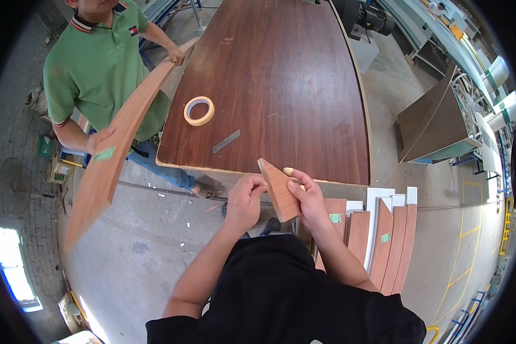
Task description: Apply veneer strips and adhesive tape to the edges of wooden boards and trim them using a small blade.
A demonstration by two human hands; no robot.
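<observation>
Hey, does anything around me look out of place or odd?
Small white scraps litter the concrete floor to your left, looking like stray debris. The metal strip lies slanted on the brown table, slightly untidy. One fingertip of your right hand has a pale yellow covering, unlike your bare thumb. No spill is visible.

Left hand (pixel 245 200) curled; right hand (pixel 308 200) gripping, close opposite; both bare forearms (pixel 209 261) angled inward.

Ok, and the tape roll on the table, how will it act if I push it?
The tape roll lies flat, so it would probably slide rather than roll. The tabletop looks smooth and shiny, so it may slide easily. Its wide, low ring shape makes tipping seem unlikely.
</observation>
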